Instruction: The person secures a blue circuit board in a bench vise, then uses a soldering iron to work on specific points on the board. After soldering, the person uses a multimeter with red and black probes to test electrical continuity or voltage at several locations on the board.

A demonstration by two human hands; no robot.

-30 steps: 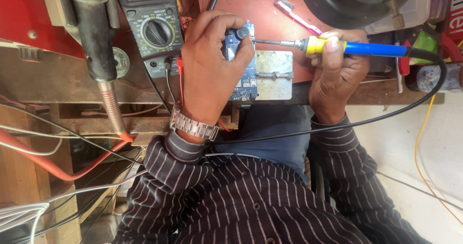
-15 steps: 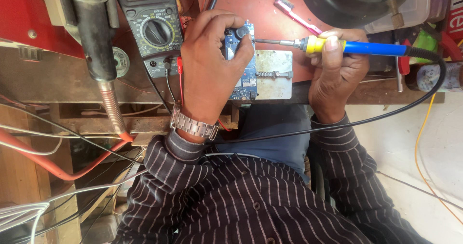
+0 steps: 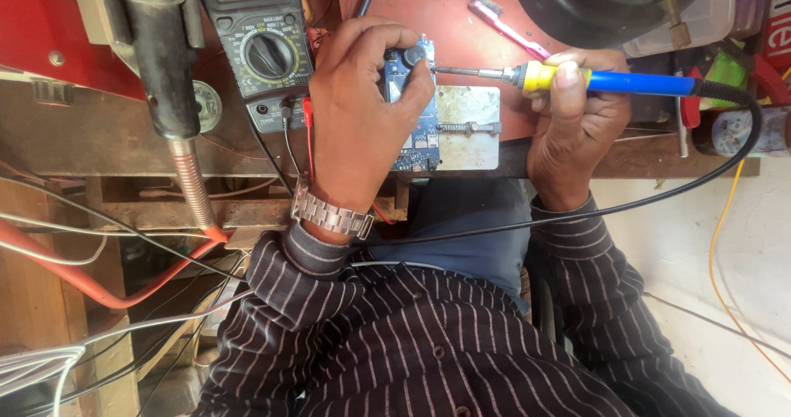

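Just above the centre of the frame, the left hand (image 3: 362, 112) lies palm-down over a small blue printed circuit board (image 3: 416, 128), fingers curled and closed around its upper edge, pinning it against a pale grey metal holding plate with a spring clamp (image 3: 468, 128). The board sits on the reddish-brown workbench top (image 3: 428, 5), half hidden under that hand. A steel-link wristwatch (image 3: 329, 213) shows at the wrist.

To the right, the right hand (image 3: 577, 128) is wrapped shut around a soldering iron with a yellow collar and blue handle (image 3: 593, 79), thumb on the yellow part. The iron points left across the frame and its thin metal tip meets the top right corner of the board, close beside the left fingertips. Its black cable (image 3: 725, 153) loops down and left across the striped shirt.

Judging from this, a joint at that corner is being heated: 1 hand steadies, 1 applies the tip. The next move calls for a still left hand, fingers kept off the hot tip, and a clean lift of the iron away to the right.

In the upper left stand a dark grey digital multimeter with a round dial (image 3: 264, 46) and a black-handled tool with a copper coil spring (image 3: 169, 96). A pink toothbrush (image 3: 507, 28) lies at the top centre.
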